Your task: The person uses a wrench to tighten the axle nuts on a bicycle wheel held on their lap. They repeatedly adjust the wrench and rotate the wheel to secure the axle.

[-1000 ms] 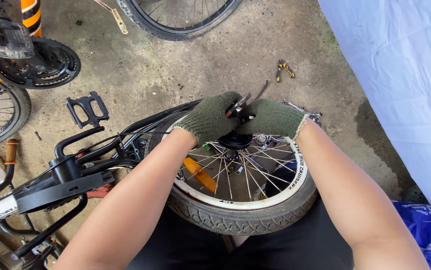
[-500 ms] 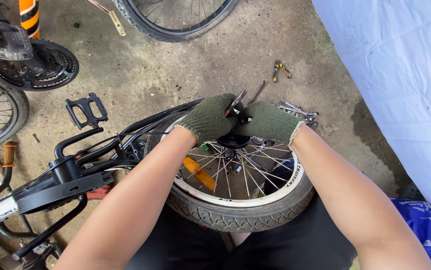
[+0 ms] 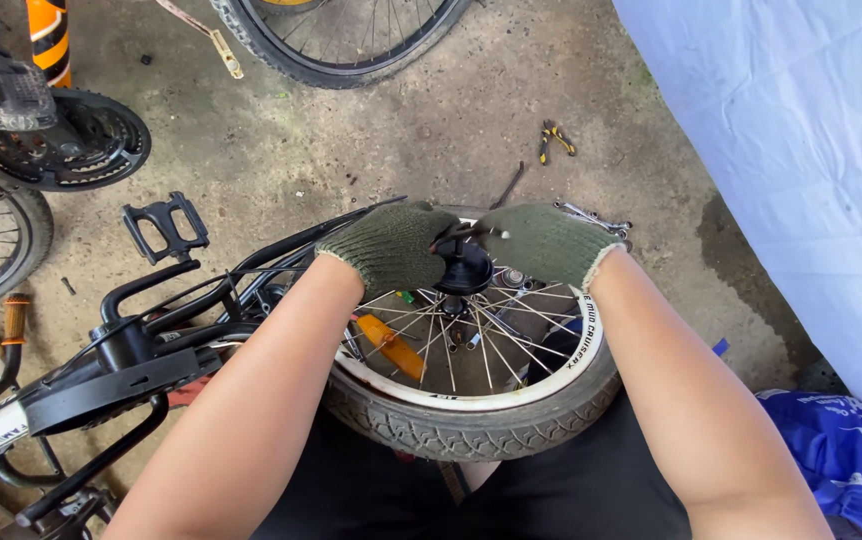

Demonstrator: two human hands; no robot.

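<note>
Green knit gloves covered both our hands, which met over the black hub [image 3: 465,270] of a spoked bicycle wheel [image 3: 471,400] lying flat across our lap, near in the scene.

Left hand [image 3: 391,245]: fingers curled shut around the hub's upper end, thumb side toward the centre.

Right hand [image 3: 546,243]: fingers closed on a slim metal tool [image 3: 471,233] whose tip reached the top of the hub; what kind of tool it was we could not tell.

Wheel: knobbly tyre seated on a white rim, an orange reflector [image 3: 391,345] clipped among the spokes on the left. Hub parts sat in place on the axle, so we judged the work at the hub to be under way, not finished; how much was left we could not tell.

Surroundings: black bicycle frame [image 3: 131,365] with a black pedal [image 3: 163,225] on the left. Crankset with chainring [image 3: 61,140] far left. Second tyre [image 3: 351,60] at the far edge. Yellow-handled pliers [image 3: 554,140] lay on the concrete floor [image 3: 431,130], far of the wheel, well apart from our hands. Spanners [image 3: 596,217] lay just beyond the rim on the right. White tarpaulin [image 3: 801,150] hung far right.
</note>
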